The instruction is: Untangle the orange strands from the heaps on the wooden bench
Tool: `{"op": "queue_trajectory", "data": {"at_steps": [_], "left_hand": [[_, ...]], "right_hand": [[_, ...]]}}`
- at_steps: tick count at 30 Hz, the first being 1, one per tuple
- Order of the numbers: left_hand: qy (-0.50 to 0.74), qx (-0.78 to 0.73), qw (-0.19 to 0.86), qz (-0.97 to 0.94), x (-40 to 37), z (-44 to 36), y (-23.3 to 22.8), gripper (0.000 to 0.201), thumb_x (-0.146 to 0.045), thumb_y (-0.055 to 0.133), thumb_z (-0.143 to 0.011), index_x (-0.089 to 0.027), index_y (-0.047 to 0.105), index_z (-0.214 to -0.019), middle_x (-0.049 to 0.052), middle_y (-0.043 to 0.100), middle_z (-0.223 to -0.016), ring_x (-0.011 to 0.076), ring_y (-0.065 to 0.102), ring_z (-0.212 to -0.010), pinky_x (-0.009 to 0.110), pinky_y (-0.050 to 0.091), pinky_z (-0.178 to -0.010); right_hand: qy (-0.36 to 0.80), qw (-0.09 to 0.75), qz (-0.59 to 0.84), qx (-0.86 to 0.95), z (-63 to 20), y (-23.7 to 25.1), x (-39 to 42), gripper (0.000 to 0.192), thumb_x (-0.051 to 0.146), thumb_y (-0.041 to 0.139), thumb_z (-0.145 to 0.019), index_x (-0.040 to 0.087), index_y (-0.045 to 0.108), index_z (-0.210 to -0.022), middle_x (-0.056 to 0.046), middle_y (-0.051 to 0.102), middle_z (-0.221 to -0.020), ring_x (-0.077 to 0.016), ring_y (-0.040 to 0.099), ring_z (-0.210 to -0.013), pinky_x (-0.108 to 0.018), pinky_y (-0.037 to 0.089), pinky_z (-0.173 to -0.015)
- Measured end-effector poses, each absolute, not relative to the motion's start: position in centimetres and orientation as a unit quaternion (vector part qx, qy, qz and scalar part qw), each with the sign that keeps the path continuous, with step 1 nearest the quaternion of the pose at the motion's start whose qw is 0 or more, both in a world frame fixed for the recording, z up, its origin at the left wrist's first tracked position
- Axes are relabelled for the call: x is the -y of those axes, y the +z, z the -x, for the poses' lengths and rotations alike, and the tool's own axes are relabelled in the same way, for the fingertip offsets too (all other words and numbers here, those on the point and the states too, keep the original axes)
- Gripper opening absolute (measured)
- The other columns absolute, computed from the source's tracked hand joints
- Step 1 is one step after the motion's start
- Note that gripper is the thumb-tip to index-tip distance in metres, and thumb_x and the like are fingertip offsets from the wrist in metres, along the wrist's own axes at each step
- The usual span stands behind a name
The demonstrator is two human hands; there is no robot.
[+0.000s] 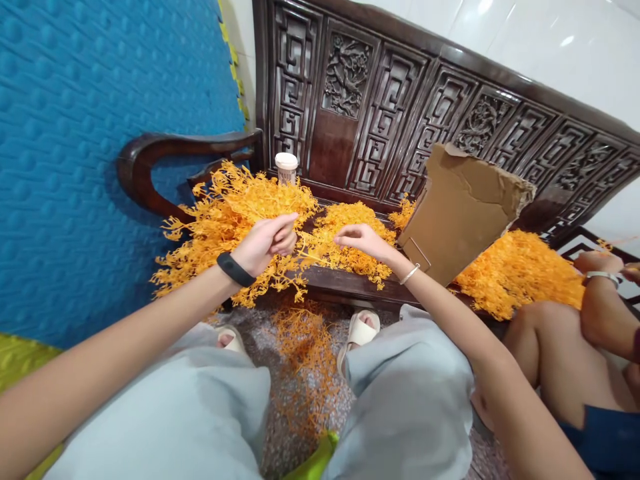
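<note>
My left hand, with a black band at the wrist, is closed, its fingers curled in front of a large heap of orange artificial sprigs. A thin orange sprig extends from beside its curled fingers toward the right. My right hand, wearing a bangle, hovers over a smaller orange pile. Its thumb and fingertips are pinched together; whatever lies between them is too small to make out. The two hands are a short distance apart, above the dark wooden bench seat.
A cardboard piece leans upright on the bench, left of another orange heap. A white-lidded container stands by the carved backrest. Orange scraps litter the floor. Another person's hand is at the right.
</note>
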State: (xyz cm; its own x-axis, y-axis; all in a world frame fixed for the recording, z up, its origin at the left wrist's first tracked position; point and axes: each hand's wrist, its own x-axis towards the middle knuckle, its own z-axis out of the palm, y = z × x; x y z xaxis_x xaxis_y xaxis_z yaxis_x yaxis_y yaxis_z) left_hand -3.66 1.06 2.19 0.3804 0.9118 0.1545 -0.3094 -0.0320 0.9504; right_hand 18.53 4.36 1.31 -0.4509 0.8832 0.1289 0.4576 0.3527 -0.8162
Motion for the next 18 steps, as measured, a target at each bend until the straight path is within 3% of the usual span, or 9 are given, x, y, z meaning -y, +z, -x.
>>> {"op": "queue_trajectory", "data": {"at_steps": [5,13,18], "left_hand": [[0.479,-0.276,0.638,-0.536,-1.1,3.8,2.0,0.046,-0.022,0.039,-0.086,-0.018,0.029,-0.042,-0.005,0.023,-0.029,0.0064,0.025,-0.032,0.022,0.025,-0.040],[0.484,-0.295,0.644,-0.513,-0.9,3.8,2.2,0.045,-0.022,0.039,-0.087,-0.017,0.032,-0.042,-0.005,0.024,-0.031,0.0059,0.025,-0.032,0.020,0.024,-0.038],[0.444,-0.315,0.698,-0.465,-0.3,2.1,1.7,0.048,-0.024,0.034,-0.089,-0.017,0.029,-0.042,-0.006,0.022,-0.033,0.0058,0.024,-0.032,0.019,0.024,-0.037]], "right_hand": [[0.256,0.238,0.436,0.829,-17.9,1.4,-3.0,0.022,0.034,0.058,-0.070,0.012,0.059,-0.067,0.001,0.053,-0.061,-0.0076,0.045,-0.058,-0.021,0.034,-0.057],[0.091,0.305,0.514,0.797,-19.2,0.7,-4.2,0.017,0.022,0.044,-0.074,0.014,0.050,-0.059,0.002,0.047,-0.052,-0.0076,0.039,-0.050,-0.021,0.029,-0.054],[0.090,0.318,0.594,0.734,-19.9,0.1,-6.4,0.021,0.023,0.042,-0.075,0.014,0.052,-0.058,0.000,0.051,-0.052,-0.0093,0.045,-0.051,-0.021,0.031,-0.054]]}}
